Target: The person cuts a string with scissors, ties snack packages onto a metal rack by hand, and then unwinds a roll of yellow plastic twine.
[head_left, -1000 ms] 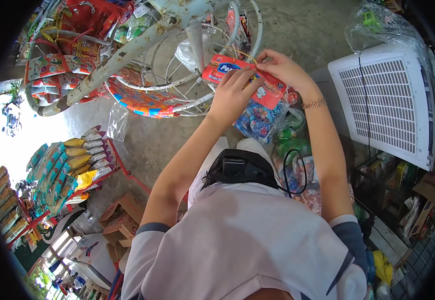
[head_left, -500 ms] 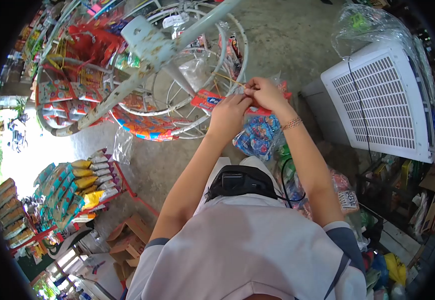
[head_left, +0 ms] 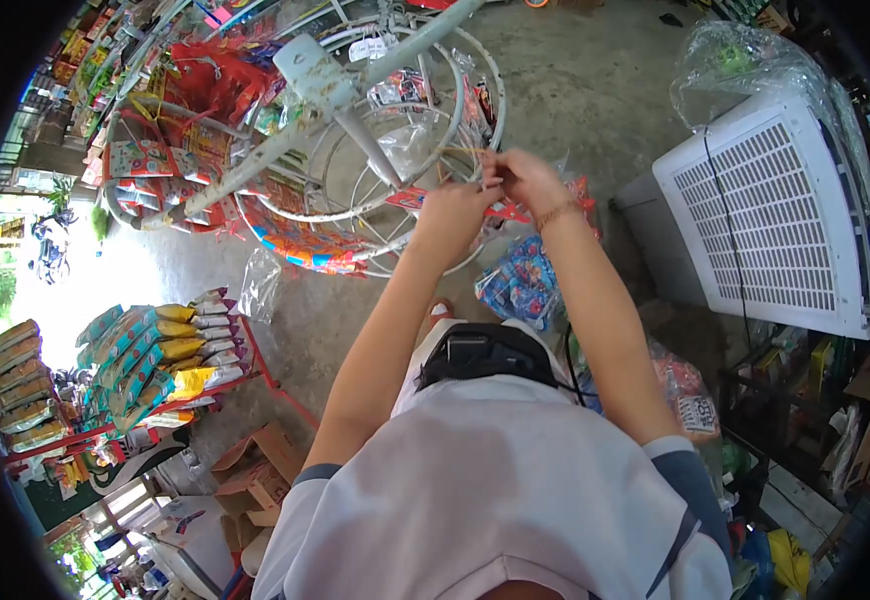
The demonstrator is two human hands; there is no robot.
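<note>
My left hand [head_left: 453, 218] has its fingers closed at the top of a plastic bag with a red printed header card [head_left: 407, 199]. Below the card hang blue patterned packets [head_left: 521, 280] in clear plastic. Close beside it, my right hand [head_left: 527, 184] pinches the end of a thin yellowish string [head_left: 463, 150], which runs left to the wire rack. Both hands are near the rim of a round white wire display rack [head_left: 500, 95] with rust spots, and their fingertips nearly meet. The exact grip of each hand is partly hidden behind the fingers.
Snack packs [head_left: 145, 345] hang on a red stand at the left. An open cardboard box [head_left: 260, 470] sits on the floor below it. To the right stands a large white unit with a grille [head_left: 770, 215], partly wrapped in plastic. Bagged goods [head_left: 690, 395] lie by my right elbow.
Both hands have risen slightly, and the blue packets have swung a little to the right. My left hand now covers more of the red header card. The whole view has shifted slightly.
</note>
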